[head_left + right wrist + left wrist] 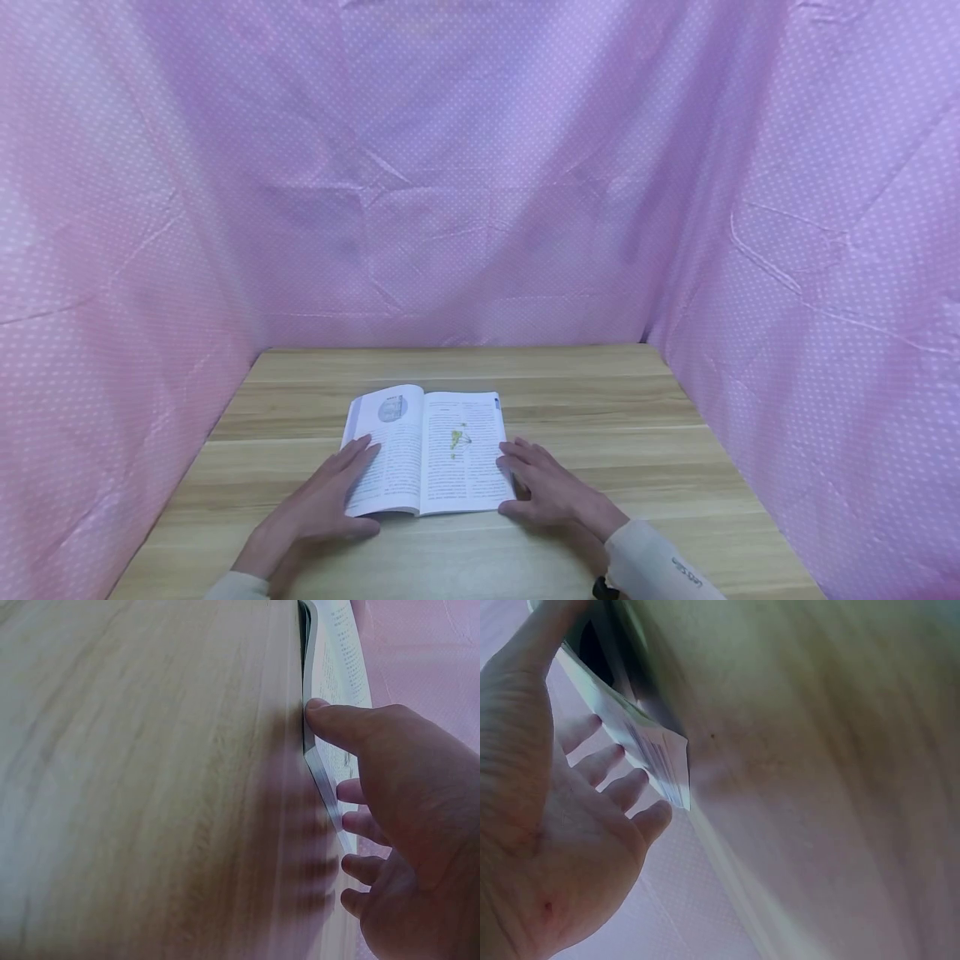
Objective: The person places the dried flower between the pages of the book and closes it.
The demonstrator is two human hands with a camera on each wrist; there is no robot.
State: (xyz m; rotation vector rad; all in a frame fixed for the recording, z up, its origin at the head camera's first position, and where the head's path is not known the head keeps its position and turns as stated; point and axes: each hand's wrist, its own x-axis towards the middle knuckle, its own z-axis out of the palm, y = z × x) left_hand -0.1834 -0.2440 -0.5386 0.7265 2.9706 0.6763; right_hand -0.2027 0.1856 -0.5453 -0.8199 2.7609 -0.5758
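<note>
An open book [459, 483] lies on the table, with a round grey picture at the top of its left page and a small green-yellow drawing on the right page. My left hand [322, 497] rests along the left page's outer edge, fingers extended over it and thumb near the bottom corner. On the other side my right hand [547, 486] touches the right page's edge, its thumb at the lower corner. The right wrist view shows the right thumb [337, 724] on the book's corner and the other fingers relaxed. In the left wrist view, the left fingers [600, 761] spread beside the page stack.
The wooden table [600, 392] extends around the book on all sides. Pink dotted cloth [480, 208] hangs behind the table and along its left and right sides. A black band [604, 588] shows at the right sleeve's underside.
</note>
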